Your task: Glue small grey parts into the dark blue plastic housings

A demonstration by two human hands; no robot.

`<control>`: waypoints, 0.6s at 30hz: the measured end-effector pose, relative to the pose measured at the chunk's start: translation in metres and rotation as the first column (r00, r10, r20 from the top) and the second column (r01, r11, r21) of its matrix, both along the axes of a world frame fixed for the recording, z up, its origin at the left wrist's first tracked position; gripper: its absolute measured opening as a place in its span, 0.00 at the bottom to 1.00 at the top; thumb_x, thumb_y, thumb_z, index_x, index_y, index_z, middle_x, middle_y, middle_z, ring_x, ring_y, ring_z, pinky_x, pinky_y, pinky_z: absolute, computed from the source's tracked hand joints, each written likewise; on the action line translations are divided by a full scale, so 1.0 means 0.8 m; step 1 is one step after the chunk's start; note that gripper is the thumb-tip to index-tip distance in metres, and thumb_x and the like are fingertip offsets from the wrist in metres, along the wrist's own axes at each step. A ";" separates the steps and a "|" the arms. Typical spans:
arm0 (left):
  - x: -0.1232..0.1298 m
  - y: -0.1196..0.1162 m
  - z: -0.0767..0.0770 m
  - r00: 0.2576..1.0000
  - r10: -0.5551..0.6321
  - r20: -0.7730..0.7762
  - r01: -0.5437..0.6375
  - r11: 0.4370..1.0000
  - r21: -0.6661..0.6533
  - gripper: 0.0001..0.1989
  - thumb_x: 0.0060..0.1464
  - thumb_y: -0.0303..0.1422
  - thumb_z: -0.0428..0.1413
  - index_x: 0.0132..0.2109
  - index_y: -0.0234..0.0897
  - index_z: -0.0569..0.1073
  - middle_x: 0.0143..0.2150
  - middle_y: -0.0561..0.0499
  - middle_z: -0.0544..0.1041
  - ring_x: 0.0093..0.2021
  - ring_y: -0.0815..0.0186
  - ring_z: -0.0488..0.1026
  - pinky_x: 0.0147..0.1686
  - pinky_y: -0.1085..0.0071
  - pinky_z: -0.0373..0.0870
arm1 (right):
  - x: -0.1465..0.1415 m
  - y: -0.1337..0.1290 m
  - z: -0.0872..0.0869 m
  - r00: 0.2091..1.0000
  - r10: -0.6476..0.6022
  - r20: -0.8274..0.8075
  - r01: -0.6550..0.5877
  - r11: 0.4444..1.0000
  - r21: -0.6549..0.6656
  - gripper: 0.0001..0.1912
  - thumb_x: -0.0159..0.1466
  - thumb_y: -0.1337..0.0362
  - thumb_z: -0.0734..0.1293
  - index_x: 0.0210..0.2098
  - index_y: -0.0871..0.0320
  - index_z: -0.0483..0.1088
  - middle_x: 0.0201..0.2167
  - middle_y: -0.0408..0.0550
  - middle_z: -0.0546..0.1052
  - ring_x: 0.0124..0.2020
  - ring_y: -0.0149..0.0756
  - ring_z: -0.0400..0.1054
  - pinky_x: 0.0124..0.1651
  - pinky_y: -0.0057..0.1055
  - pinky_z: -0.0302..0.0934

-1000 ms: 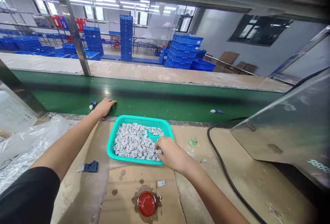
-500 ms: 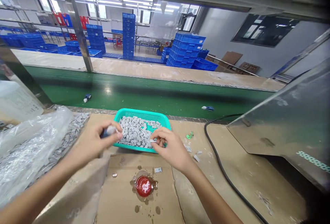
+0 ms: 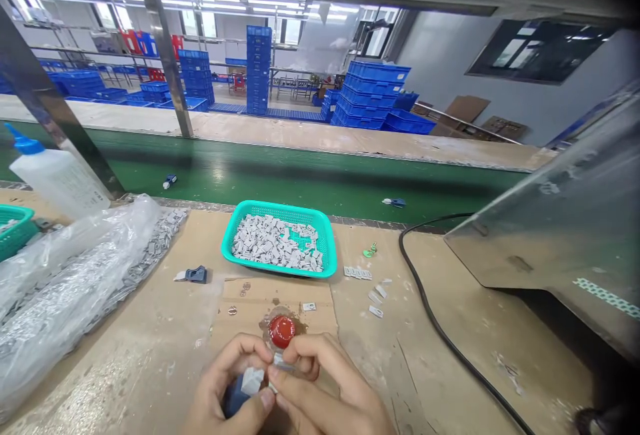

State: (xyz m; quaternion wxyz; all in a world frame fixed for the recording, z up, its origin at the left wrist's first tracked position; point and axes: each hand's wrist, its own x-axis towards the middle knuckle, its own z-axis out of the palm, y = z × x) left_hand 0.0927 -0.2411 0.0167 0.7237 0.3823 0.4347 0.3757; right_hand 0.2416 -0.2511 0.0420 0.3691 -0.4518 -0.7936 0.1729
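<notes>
My left hand [image 3: 227, 388] is closed around a dark blue and light grey part [image 3: 250, 380], low in the view. Touching it from the right, my right hand [image 3: 323, 381] pinches a small light grey piece [image 3: 279, 358] between thumb and fingers. Just beyond the fingertips sits a round red cap [image 3: 281, 331] in a wet patch on a cardboard sheet [image 3: 320, 320]. A green basket [image 3: 330, 268] behind it holds many small grey pieces [image 3: 270, 241]. To the left on the bench lies another dark blue and grey part [image 3: 194, 275].
Clear plastic bags of grey pieces [image 3: 90, 288] and a white bottle with a blue tip [image 3: 60, 178] stand left. A black cable [image 3: 425, 301] runs along the right beside a metal panel [image 3: 540, 235]. Behind the bench is a green belt [image 3: 300, 178] carrying two small parts.
Both hands have moved from the basket down toward me and come together in front of the red cap. The view has shifted, showing more of the bottle and another green basket at left.
</notes>
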 end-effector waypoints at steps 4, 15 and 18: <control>0.001 0.004 -0.012 0.998 -0.045 0.039 0.047 0.998 -0.033 0.09 0.44 0.37 0.55 0.29 0.36 0.66 0.15 0.60 0.61 0.14 0.78 0.53 0.15 0.81 0.50 | -0.001 -0.002 0.002 0.999 -0.039 -0.034 0.044 0.984 0.171 0.13 0.55 0.78 0.61 0.35 0.56 0.69 0.36 0.48 0.65 0.37 0.34 0.63 0.36 0.30 0.65; 0.010 -0.002 -0.001 0.980 -0.072 0.185 0.104 0.981 -0.166 0.13 0.41 0.39 0.59 0.27 0.34 0.67 0.18 0.56 0.66 0.16 0.79 0.57 0.18 0.80 0.49 | 0.012 -0.019 0.001 0.983 -0.179 0.035 0.162 0.946 0.282 0.12 0.52 0.77 0.64 0.33 0.56 0.68 0.47 0.48 0.63 0.49 0.45 0.57 0.45 0.41 0.62; 0.010 -0.006 -0.003 0.978 -0.124 0.166 0.148 0.979 -0.138 0.13 0.42 0.40 0.58 0.28 0.35 0.67 0.19 0.57 0.66 0.16 0.79 0.56 0.18 0.79 0.47 | 0.017 -0.023 0.001 0.985 -0.144 0.099 0.116 0.962 0.247 0.15 0.51 0.78 0.63 0.35 0.55 0.67 0.48 0.47 0.62 0.50 0.45 0.56 0.46 0.42 0.62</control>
